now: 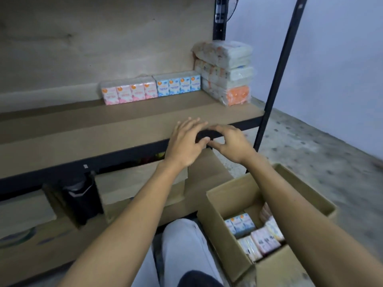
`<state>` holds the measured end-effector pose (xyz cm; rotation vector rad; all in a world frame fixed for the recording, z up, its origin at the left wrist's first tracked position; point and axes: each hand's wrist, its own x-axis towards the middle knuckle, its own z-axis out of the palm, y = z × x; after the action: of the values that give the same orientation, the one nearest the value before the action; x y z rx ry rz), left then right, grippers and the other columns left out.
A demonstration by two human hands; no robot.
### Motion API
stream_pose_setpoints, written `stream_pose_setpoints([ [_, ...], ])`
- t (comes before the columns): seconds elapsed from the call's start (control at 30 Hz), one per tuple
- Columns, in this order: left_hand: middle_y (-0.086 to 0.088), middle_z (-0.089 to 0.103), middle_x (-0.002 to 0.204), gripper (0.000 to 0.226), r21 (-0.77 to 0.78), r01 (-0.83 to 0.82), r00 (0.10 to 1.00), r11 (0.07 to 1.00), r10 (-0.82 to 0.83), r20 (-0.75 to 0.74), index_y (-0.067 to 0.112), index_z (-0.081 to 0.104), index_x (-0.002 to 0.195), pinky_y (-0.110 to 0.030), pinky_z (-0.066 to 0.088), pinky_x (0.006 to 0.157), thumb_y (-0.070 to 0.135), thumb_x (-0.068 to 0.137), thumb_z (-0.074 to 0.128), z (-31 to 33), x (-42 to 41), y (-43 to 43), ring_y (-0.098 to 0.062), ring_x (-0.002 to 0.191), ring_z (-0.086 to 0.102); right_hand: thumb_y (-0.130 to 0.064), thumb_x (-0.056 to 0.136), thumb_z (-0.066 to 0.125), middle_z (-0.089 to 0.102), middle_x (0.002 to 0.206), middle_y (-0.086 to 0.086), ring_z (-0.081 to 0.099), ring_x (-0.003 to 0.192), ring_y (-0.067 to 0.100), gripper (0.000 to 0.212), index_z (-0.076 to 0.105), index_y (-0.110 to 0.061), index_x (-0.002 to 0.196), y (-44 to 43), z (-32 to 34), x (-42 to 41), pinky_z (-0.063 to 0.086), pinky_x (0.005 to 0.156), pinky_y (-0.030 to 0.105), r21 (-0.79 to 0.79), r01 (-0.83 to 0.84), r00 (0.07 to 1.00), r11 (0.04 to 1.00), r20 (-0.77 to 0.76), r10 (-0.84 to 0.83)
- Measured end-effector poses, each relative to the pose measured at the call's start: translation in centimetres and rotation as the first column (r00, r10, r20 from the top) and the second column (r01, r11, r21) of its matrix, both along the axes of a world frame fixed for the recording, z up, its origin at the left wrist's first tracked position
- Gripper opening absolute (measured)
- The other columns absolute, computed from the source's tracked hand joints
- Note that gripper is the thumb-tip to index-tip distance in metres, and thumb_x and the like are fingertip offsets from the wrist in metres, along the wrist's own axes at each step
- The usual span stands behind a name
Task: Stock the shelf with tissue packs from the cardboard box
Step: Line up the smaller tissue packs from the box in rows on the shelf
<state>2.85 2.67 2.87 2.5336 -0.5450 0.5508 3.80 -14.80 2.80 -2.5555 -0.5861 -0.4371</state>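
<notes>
My left hand [186, 141] and my right hand [230, 142] hover side by side over the front edge of the brown shelf board [103, 129], fingertips nearly meeting. Neither hand holds anything. The left fingers are fairly straight; the right fingers and thumb are loosely curved. At the back of the shelf stand a row of pink tissue packs [128, 93] and a row of blue tissue packs [178, 83]. An open cardboard box [217, 224] sits on the floor at my lower right, under my right forearm, with blue, pink and pale packs [255, 235] inside.
A stack of plastic-wrapped bundles [226, 73] fills the shelf's back right corner. A black upright post [275, 79] marks the shelf's right end. Cardboard boxes [134, 183] and a dark container [80, 195] stand on the lower level. My knee [182, 241] is beside the box.
</notes>
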Motion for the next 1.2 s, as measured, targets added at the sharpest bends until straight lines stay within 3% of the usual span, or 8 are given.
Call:
stream_pose_setpoints([
  [0.17, 0.003, 0.039, 0.150, 0.048, 0.009, 0.119, 0.993, 0.993, -0.119, -0.025, 0.028, 0.045, 0.140, -0.033, 0.004, 0.119, 0.042, 0.095, 0.050, -4.0, -2.2, -3.8, -0.016, 0.144, 0.024, -0.039, 0.089, 0.059, 0.054, 0.138, 0.004, 0.045, 0.130, 0.018, 0.047, 0.053, -0.018, 0.131, -4.5, -4.2, -2.8, 0.033, 0.107, 0.031, -0.011, 0.116, 0.993, 0.993, -0.025, -0.116],
  [0.33, 0.002, 0.035, 0.153, 0.050, -0.011, 0.185, 0.946, 0.983, -0.181, -0.269, 0.027, 0.039, 0.144, -0.036, 0.008, 0.119, 0.041, 0.097, 0.048, -9.0, -3.0, -7.1, -0.016, 0.144, 0.022, -0.039, 0.088, 0.060, 0.051, 0.140, 0.005, 0.044, 0.131, 0.023, 0.047, 0.052, -0.021, 0.131, -9.6, -10.1, -4.2, 0.038, 0.107, 0.041, -0.027, 0.233, 0.954, 0.972, -0.189, -0.234],
  [0.5, 0.003, 0.025, 0.158, 0.056, 0.029, 0.215, 0.830, 0.976, -0.167, -0.532, 0.029, 0.029, 0.149, -0.036, 0.015, 0.117, 0.044, 0.097, 0.046, -14.8, -2.7, -10.2, -0.019, 0.145, 0.019, -0.041, 0.088, 0.060, 0.049, 0.141, 0.005, 0.040, 0.133, 0.026, 0.049, 0.051, -0.022, 0.132, -13.3, -16.6, -4.7, 0.035, 0.107, 0.039, -0.116, 0.317, 0.871, 0.941, -0.359, -0.337],
  [0.63, 0.002, 0.015, 0.160, 0.062, -0.029, 0.223, 0.670, 0.974, -0.175, -0.721, 0.029, 0.021, 0.151, -0.035, 0.010, 0.117, 0.044, 0.097, 0.047, -19.1, -1.7, -12.5, -0.017, 0.148, 0.010, -0.042, 0.087, 0.061, 0.044, 0.145, 0.009, 0.035, 0.136, 0.026, 0.053, 0.051, -0.017, 0.133, -15.7, -20.4, -3.9, 0.030, 0.111, 0.037, -0.163, 0.358, 0.818, 0.919, -0.421, -0.393],
  [0.9, -0.004, 0.023, 0.158, 0.064, -0.034, 0.141, 0.484, 0.989, -0.099, -0.869, 0.028, 0.024, 0.151, -0.040, 0.020, 0.114, 0.048, 0.095, 0.048, -26.9, 2.4, -16.2, -0.025, 0.145, 0.020, -0.050, 0.088, 0.055, 0.028, 0.155, 0.005, 0.018, 0.144, 0.026, 0.057, 0.044, -0.026, 0.138, -20.3, -26.0, -0.2, 0.021, 0.115, 0.050, -0.274, 0.389, 0.746, 0.880, -0.466, -0.475],
  [1.07, -0.008, 0.033, 0.153, 0.061, -0.016, 0.145, 0.475, 0.989, -0.084, -0.876, 0.019, 0.032, 0.148, -0.030, 0.026, 0.110, 0.041, 0.095, 0.052, -31.1, 4.8, -17.8, -0.025, 0.139, 0.032, -0.049, 0.087, 0.055, 0.016, 0.158, 0.004, 0.009, 0.146, 0.026, 0.060, 0.038, -0.028, 0.142, -22.8, -29.0, 2.1, 0.016, 0.114, 0.052, -0.346, 0.427, 0.716, 0.836, -0.435, -0.546],
  [1.2, -0.010, 0.032, 0.154, 0.066, 0.059, 0.184, 0.428, 0.981, -0.025, -0.903, 0.015, 0.031, 0.148, -0.034, 0.024, 0.115, 0.039, 0.093, 0.057, -35.2, 6.2, -18.4, -0.027, 0.139, 0.032, -0.050, 0.086, 0.056, 0.015, 0.158, 0.006, 0.011, 0.145, 0.029, 0.064, 0.035, -0.028, 0.143, -24.2, -31.2, 3.0, 0.017, 0.113, 0.053, -0.357, 0.466, 0.679, 0.810, -0.442, -0.586],
])
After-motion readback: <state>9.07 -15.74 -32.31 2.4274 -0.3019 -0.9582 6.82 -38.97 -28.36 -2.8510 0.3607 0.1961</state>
